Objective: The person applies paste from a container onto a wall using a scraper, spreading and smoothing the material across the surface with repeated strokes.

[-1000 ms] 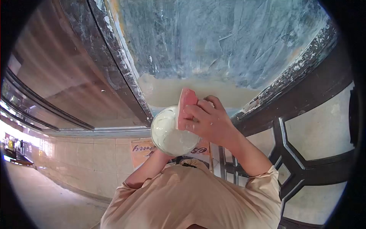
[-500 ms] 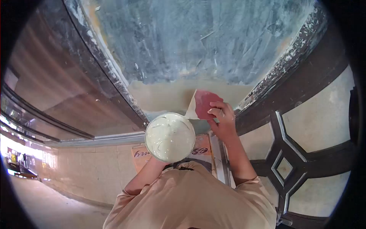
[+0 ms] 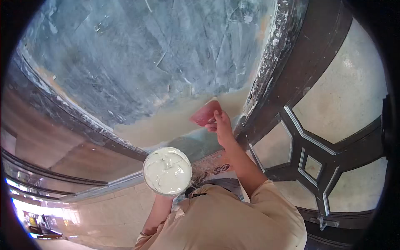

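Note:
My right hand (image 3: 221, 126) is closed around a red putty scraper (image 3: 206, 113), thumb on the near face. The scraper's upper edge is against or very near the pale lower strip of wall (image 3: 146, 129), below the blue-grey coated surface (image 3: 125, 62). My left hand (image 3: 165, 199) holds up a round tub (image 3: 167, 193) of glossy white paste (image 3: 167, 171) in front of my body. The tub hides most of that hand's fingers.
A dark door with pale panels (image 3: 341, 91) and a metal latch (image 3: 323, 223) stands at the right. Flaking dark trim (image 3: 266, 62) borders the wall. A printed orange sheet (image 3: 216, 164) lies below, and brown glossy panelling (image 3: 79, 150) runs left.
My right hand has turned the scraper and brought it up to the pale strip, away from the tub. The tub sits lower and further left in view. The camera view has tilted.

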Action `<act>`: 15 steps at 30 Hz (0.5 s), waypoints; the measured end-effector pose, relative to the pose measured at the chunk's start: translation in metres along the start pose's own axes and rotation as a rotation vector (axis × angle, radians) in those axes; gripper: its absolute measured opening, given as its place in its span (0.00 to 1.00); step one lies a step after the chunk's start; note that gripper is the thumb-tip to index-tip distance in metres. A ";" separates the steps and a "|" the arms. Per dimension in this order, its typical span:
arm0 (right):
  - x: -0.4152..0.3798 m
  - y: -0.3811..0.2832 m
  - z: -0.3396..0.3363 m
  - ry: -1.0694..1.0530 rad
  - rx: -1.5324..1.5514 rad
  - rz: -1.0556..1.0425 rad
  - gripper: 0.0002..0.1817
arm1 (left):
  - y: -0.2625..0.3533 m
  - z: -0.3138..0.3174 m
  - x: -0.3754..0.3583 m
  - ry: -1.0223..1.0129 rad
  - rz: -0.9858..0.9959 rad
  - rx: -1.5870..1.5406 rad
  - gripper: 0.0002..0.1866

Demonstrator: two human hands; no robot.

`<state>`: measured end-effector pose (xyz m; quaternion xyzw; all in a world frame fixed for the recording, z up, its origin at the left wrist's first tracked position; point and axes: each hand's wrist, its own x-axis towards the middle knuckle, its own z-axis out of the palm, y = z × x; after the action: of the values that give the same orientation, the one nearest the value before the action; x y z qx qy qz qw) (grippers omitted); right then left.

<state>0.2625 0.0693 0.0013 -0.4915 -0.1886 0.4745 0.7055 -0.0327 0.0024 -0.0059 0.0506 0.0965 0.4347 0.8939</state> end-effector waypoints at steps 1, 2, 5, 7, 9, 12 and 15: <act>0.001 -0.004 0.009 -0.045 -0.026 0.004 0.19 | 0.002 -0.003 0.000 -0.016 -0.004 0.028 0.32; 0.000 -0.007 0.017 -0.074 0.029 0.004 0.19 | 0.001 -0.007 0.000 -0.072 -0.009 0.035 0.32; 0.011 0.012 0.018 -0.036 0.025 0.033 0.18 | 0.002 0.000 0.000 -0.042 -0.037 -0.017 0.32; 0.007 0.034 0.004 0.036 0.041 0.048 0.17 | 0.013 -0.008 -0.004 0.088 0.003 0.016 0.30; 0.001 0.053 -0.013 0.087 0.052 0.107 0.17 | 0.006 0.004 0.001 -0.041 0.081 0.166 0.32; -0.009 0.028 0.007 0.067 0.049 -0.011 0.17 | 0.008 0.005 -0.002 0.066 0.053 0.021 0.31; -0.009 -0.003 0.032 0.004 0.073 -0.124 0.18 | 0.011 -0.006 -0.001 0.034 0.033 0.125 0.31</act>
<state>0.2363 0.0775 0.0198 -0.4536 -0.2001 0.4354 0.7514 -0.0434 0.0084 -0.0101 0.1005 0.1380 0.4432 0.8800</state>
